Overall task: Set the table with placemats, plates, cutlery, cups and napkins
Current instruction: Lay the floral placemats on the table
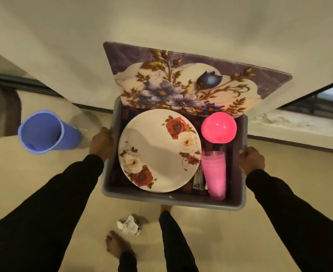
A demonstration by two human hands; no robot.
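The person stands on a tiled floor (240,242) and carries a grey bin (167,199) out in front at about waist height, and everything the task calls for is still packed inside it, so no place is yet laid. The left hand (102,143) grips the bin's left rim with the fingers curled over the edge, and the right hand (252,160) grips the right rim the same way; both hands are thus taken up with the load and neither is free to pick anything out. The bin's long axis runs left to right between the hands. Inside, a rose-patterned plate (159,151) lies flat toward the left side, nearer the left hand. Toward the right wall a stack of pink cups (214,173) lies on its side with its long axis running away from the person, and a pink bowl (219,127) sits just beyond it, both nearer the right hand. Cutlery (198,178) lies between plate and cups, mostly hidden, handles pointing toward the person as far as I can tell. Flowered placemats (185,83) stand tilted against the far wall of the bin and jut well above its rim. No napkins are clearly visible. A blue bucket (44,132) stands on the floor to the left and a crumpled paper (129,225) lies by the feet. The table is not in view; my guess is the bin must be set down somewhere before either hand can unload.
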